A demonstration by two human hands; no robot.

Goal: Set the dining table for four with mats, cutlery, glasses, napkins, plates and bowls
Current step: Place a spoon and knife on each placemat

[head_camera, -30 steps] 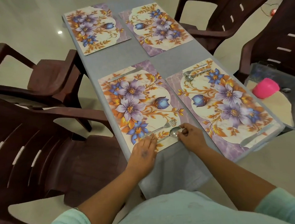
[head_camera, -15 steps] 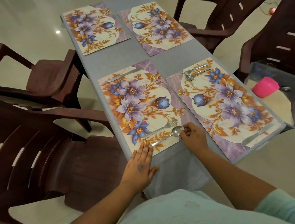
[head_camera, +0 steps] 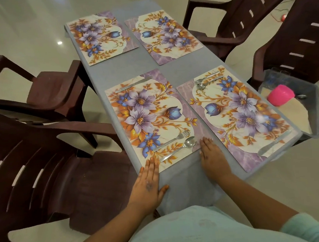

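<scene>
Four floral mats are lying in two rows on the grey cloth-covered bench, flat rectangles printed with purple and blue flowers, orange leaves and a marbled lilac border, their surface looking smooth and slightly glossy. The near left mat is carrying a slim steel knife along its far edge, and a fork and a spoon are sitting side by side along its near edge, handles pointing toward the left hand, the spoon's round bowl shining. The near right mat is showing a second fork and spoon paired at its far edge and a knife resting at its near right corner. The two far mats, the far left mat and the far right mat, are lying bare of cutlery.

Both hands are resting flat on the bench, fingers straight and holding nothing. The left hand is lying at the near left corner of the bench, fingertips just reaching the near left mat's edge beside the spoon handle. The right hand is lying palm down on the cloth between the two near mats, fingers together, just beside the spoon's bowl.

Dark brown moulded plastic chairs with slotted backs are standing around the bench. To the right, a clear plastic box is sitting on a chair seat, a bright pink bowl inside it.
</scene>
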